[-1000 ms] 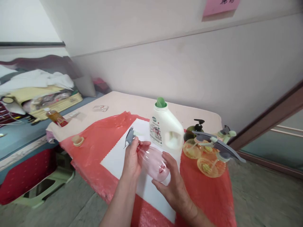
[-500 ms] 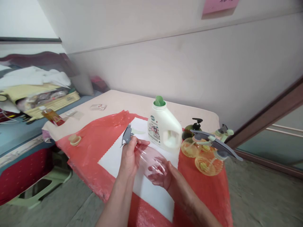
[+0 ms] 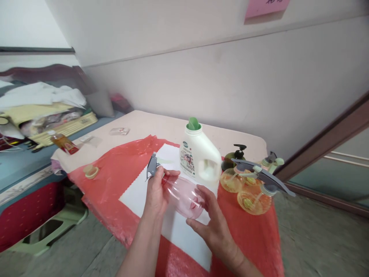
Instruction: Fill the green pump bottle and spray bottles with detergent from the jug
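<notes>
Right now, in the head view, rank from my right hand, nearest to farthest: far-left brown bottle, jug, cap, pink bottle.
1. Pink bottle, beside your right hand.
2. Jug, beyond it.
3. Cap, to the left.
4. Brown bottle, farthest left.

Pretty even indoor light, mushy toward the edges
Light's soft and fairly bright, seemingly from above, with the upper-left wall (image 3: 29,23) palest. Glare streaks run across the pink bottle (image 3: 182,196), and the red sheet (image 3: 115,169) has a dull shine. The pink note (image 3: 266,8) throws a soft shadow. Bedding (image 3: 43,94) looks smeared, the wide lens stretches the sides, and the jug label (image 3: 187,157) is too fuzzy to read.
</notes>
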A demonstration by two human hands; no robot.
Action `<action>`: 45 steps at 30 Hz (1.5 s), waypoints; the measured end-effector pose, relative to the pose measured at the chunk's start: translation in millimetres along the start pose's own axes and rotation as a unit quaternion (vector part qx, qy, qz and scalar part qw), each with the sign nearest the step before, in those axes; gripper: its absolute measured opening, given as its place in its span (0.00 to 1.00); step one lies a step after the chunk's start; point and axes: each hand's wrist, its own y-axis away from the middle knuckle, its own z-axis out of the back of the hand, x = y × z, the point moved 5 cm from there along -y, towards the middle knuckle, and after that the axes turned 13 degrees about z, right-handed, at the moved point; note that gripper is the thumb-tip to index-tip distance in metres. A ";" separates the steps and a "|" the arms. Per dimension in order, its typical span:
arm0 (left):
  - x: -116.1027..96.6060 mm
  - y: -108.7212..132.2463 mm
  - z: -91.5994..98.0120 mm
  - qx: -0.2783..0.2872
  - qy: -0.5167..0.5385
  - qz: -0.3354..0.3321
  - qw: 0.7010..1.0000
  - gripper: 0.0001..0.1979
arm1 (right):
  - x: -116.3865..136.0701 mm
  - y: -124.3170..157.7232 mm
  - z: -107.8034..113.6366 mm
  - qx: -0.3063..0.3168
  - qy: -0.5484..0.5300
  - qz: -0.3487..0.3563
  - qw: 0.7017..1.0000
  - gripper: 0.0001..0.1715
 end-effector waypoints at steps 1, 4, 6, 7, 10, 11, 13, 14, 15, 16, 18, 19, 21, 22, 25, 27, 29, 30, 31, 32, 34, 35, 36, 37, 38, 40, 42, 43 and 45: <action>0.3 -0.2 -0.3 0.004 0.004 0.004 1.000 0.16 | 4.7 1.6 0.9 0.000 0.067 0.047 0.997 0.43; -0.5 -0.4 -0.6 0.008 0.011 0.009 1.000 0.16 | 13.9 6.9 1.6 0.001 0.177 0.141 0.974 0.42; -2.4 -0.3 0.1 0.003 0.013 0.003 1.000 0.16 | 9.8 7.1 1.7 0.010 0.131 0.113 0.985 0.45; -3.8 -0.1 0.6 -0.001 0.015 -0.004 1.000 0.16 | 4.5 6.0 1.9 0.008 0.067 0.068 0.995 0.46; -6.3 1.4 0.6 -0.004 0.010 -0.020 1.000 0.16 | -19.0 4.3 -2.8 -0.032 -0.205 -0.153 0.966 0.38; -6.3 2.0 -0.1 -0.001 0.004 -0.021 1.000 0.16 | -25.3 5.2 -7.4 -0.044 -0.290 -0.226 0.929 0.36; -5.5 3.2 -1.9 0.007 -0.009 -0.022 1.000 0.16 | -31.0 7.0 -17.5 -0.040 -0.408 -0.327 0.852 0.38; -4.9 3.7 -2.7 0.011 -0.014 -0.023 1.000 0.16 | -31.0 7.4 -21.1 -0.030 -0.440 -0.349 0.827 0.39; -4.3 4.0 -3.2 0.015 -0.018 -0.024 0.999 0.16 | -29.7 7.0 -23.0 -0.021 -0.456 -0.351 0.818 0.38; -3.7 4.1 -3.4 0.017 -0.019 -0.025 0.999 0.16 | -27.8 6.3 -23.0 -0.019 -0.457 -0.341 0.821 0.35; -2.4 3.6 -2.6 0.017 -0.017 -0.023 0.999 0.16 | -23.3 4.9 -19.6 -0.025 -0.426 -0.312 0.849 0.31; -1.9 3.0 -1.8 0.015 -0.014 -0.019 1.000 0.16 | -20.7 4.1 -16.9 -0.032 -0.404 -0.295 0.865 0.31; -1.1 1.5 0.8 0.006 -0.005 -0.011 1.000 0.17 | -16.4 2.2 -11.7 -0.045 -0.359 -0.267 0.893 0.34; -1.2 0.5 2.4 0.000 0.004 -0.007 1.000 0.17 | -15.3 1.1 -9.1 -0.052 -0.340 -0.255 0.904 0.37; -2.5 -3.4 8.5 -0.021 0.045 0.014 0.999 0.17 | -18.3 -1.8 -1.8 -0.068 -0.284 -0.223 0.930 0.44; -5.7 -6.7 13.3 -0.036 0.075 0.026 0.996 0.18 | -24.3 -2.4 1.8 -0.070 -0.253 -0.212 0.942 0.46; -11.9 -10.2 19.1 -0.049 0.099 0.023 0.994 0.18 | -30.8 -2.1 4.1 -0.070 -0.238 -0.208 0.946 0.47; -16.2 -11.8 22.8 -0.057 0.112 0.017 0.992 0.18 | -33.7 -1.7 4.9 -0.073 -0.237 -0.210 0.946 0.47; -20.9 -13.3 27.3 -0.067 0.123 0.009 0.990 0.18 | -36.3 -1.2 5.7 -0.076 -0.235 -0.213 0.945 0.47; -26.0 -14.6 32.5 -0.078 0.136 0.002 0.988 0.18 | -38.6 -0.7 6.5 -0.080 -0.228 -0.219 0.945 0.46; -37.4 -16.5 44.7 -0.098 0.163 -0.016 0.982 0.18 | -42.5 0.7 9.4 -0.099 -0.194 -0.234 0.947 0.46; -43.4 -16.9 51.0 -0.105 0.175 -0.027 0.979 0.18 | -44.0 1.5 11.2 -0.113 -0.174 -0.242 0.948 0.45; -49.2 -17.0 57.3 -0.111 0.187 -0.040 0.975 0.18 | -45.3 2.3 12.8 -0.127 -0.157 -0.251 0.947 0.44; -54.5 -16.8 63.0 -0.116 0.195 -0.052 0.973 0.18 | -46.3 2.9 13.8 -0.138 -0.150 -0.257 0.945 0.44; -58.6 -16.3 67.5 -0.120 0.198 -0.060 0.971 0.18 | -47.1 3.2 13.8 -0.146 -0.151 -0.261 0.942 0.43; -61.7 -15.3 70.0 -0.112 0.173 -0.050 0.977 0.17 | -48.4 3.1 11.1 -0.146 -0.173 -0.263 0.938 0.43; -57.3 -13.9 62.4 -0.078 0.104 -0.011 0.991 0.16 | -49.4 2.9 6.9 -0.137 -0.192 -0.260 0.936 0.44; -52.7 -12.7 55.7 -0.053 0.062 0.012 0.997 0.16 | -49.9 3.0 5.0 -0.134 -0.196 -0.258 0.936 0.44; -42.7 -8.7 39.9 0.002 -0.017 0.036 0.999 0.16 | -49.5 3.1 1.1 -0.125 -0.204 -0.243 0.940 0.45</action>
